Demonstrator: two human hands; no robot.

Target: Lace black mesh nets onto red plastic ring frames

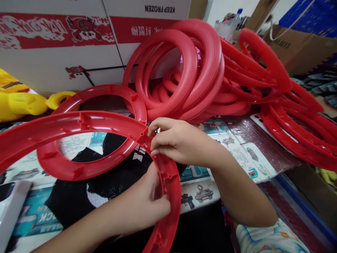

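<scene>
A large red plastic ring [110, 123], its hollow ribbed side facing up, is held tilted in front of me and runs out of the picture at the left and bottom. My left hand [142, 203] is closed around its inner edge at the near right, with the thumb over the rim. Just above, my right hand [176, 140] has curled fingers pinching the same ring near a joint. Whether anything small sits in those fingertips I cannot make out. Behind it, another red ring piece [50, 165] lies over black mesh cloth [71, 196].
A pile of ribbed red rings [181, 88] leans against a white and red carton [47, 63]. More hollow ring pieces [263, 70] are heaped at the right. Yellow plastic parts [23, 103] lie at the left. A white object [15, 207] stands at the near left; printed sheets [244, 154] cover the table.
</scene>
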